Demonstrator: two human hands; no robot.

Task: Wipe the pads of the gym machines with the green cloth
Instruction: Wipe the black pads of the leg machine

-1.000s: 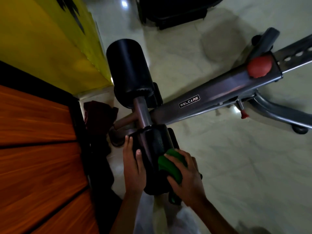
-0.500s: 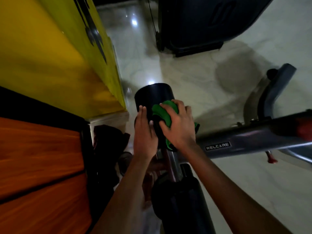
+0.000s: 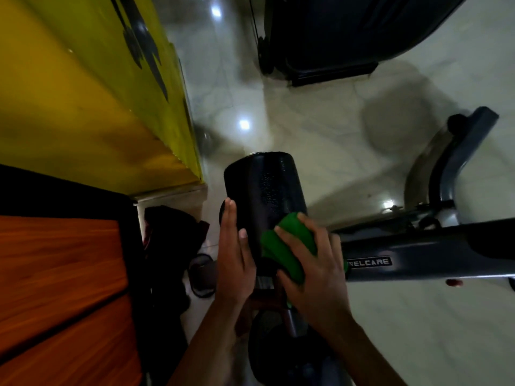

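A black cylindrical roller pad (image 3: 264,196) of the gym machine stands at the centre of the head view. My left hand (image 3: 234,252) rests flat against its left side with straight fingers. My right hand (image 3: 315,268) grips the bunched green cloth (image 3: 284,246) and presses it on the pad's lower right side. A second black roller pad (image 3: 278,352) lies below, partly hidden by my forearms. The grey frame bar (image 3: 432,254) marked WELCARE runs off to the right.
A yellow wall (image 3: 83,93) and an orange wood panel (image 3: 55,274) close off the left. Dark cloth and a cable (image 3: 178,235) lie on the floor by the wall. Another dark machine base (image 3: 334,37) stands at the top. Pale tiled floor (image 3: 362,151) spreads right.
Both hands moved from the near roller pad to the far one. The green cloth has since slid down from that pad's upper part to its lower right side.
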